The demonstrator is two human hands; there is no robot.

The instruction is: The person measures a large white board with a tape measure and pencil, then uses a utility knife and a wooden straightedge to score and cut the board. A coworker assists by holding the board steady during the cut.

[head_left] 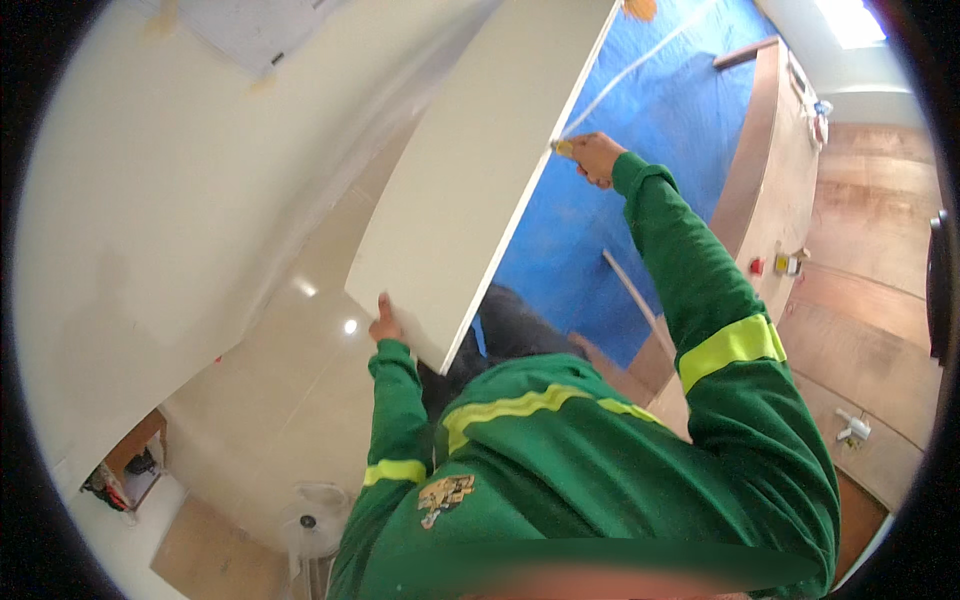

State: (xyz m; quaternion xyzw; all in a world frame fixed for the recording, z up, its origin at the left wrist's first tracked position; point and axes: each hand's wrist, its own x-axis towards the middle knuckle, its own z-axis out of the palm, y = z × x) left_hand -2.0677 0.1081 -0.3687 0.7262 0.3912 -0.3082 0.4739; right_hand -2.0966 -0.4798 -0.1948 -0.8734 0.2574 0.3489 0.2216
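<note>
A long cream-white board [450,165] stretches from beside my body up toward the top of the view. My left hand [385,322] grips its near left edge, the thumb lying on the top face and the other fingers hidden beneath. Along the board's right edge, farther away, my right hand [597,158] is closed round a small yellow tool [563,148] whose tip touches that edge. The exact kind of tool is too small to make out. From that spot a thin white strip [640,65] curves away to the upper right.
A blue sheet [570,230] covers the surface at right, with a thin wooden stick [632,285] on it. Wooden panels [850,190] stand farther right, holding a small red object [757,266]. An orange object [640,9] shows at the top. A white fan [312,520] stands at lower left.
</note>
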